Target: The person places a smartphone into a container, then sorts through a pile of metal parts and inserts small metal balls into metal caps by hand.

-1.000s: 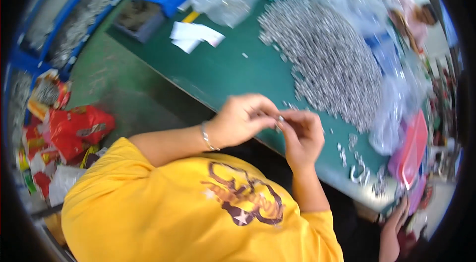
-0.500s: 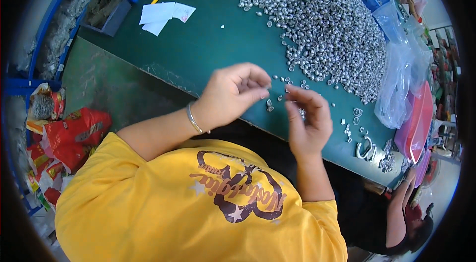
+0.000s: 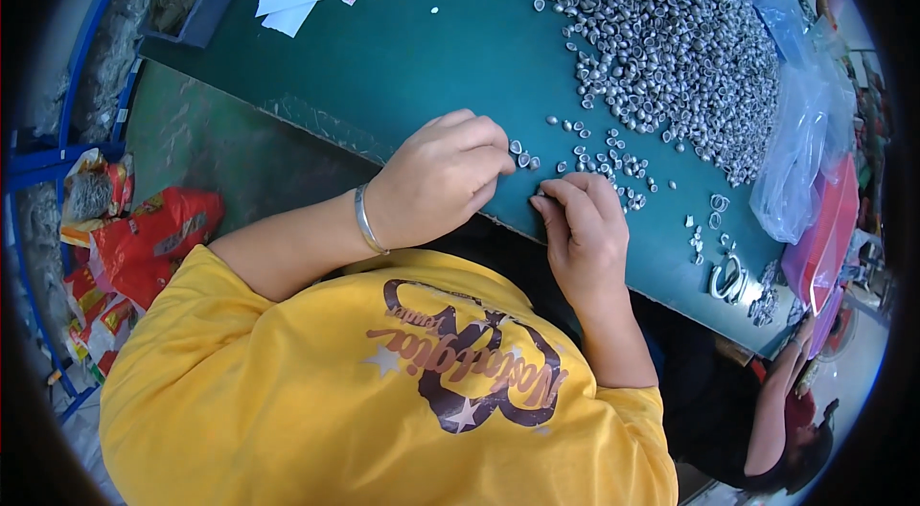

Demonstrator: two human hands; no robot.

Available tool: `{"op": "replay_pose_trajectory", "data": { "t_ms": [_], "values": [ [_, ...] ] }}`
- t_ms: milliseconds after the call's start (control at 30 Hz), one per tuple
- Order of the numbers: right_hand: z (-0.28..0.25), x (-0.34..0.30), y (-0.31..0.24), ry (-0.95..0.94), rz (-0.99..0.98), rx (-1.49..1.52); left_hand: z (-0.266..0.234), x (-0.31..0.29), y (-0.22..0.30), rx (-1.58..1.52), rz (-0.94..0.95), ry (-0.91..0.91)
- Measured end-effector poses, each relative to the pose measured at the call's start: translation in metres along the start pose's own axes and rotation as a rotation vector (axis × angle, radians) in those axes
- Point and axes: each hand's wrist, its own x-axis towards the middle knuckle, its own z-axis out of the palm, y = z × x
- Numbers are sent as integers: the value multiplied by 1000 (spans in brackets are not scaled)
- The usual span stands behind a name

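The two hands are apart over the near edge of the green table (image 3: 326, 75). The left hand (image 3: 436, 182), wearing a silver bangle (image 3: 364, 220), has its fingers curled; the right hand (image 3: 586, 233) brings thumb and forefinger close together. From here I can't tell whether either pinches anything. Small silvery metal pieces (image 3: 523, 159) lie just past the left fingertips and beyond the right knuckles, oval cups facing different ways, long axes at mixed angles. Farther out past the right hand spreads their big pile (image 3: 661, 46).
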Motion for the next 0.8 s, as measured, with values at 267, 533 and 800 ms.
{"op": "replay_pose_trajectory", "data": {
  "t_ms": [267, 533, 800],
  "values": [
    [-2, -5, 1, 106, 57, 82, -3, -2, 0, -5, -7, -3],
    [-1, -2, -5, 66, 60, 123, -6, -2, 5, -139, -108, -41],
    [10, -14, -9, 136, 192, 526, -10, -3, 23, -1042, -720, -132]
  ]
}}
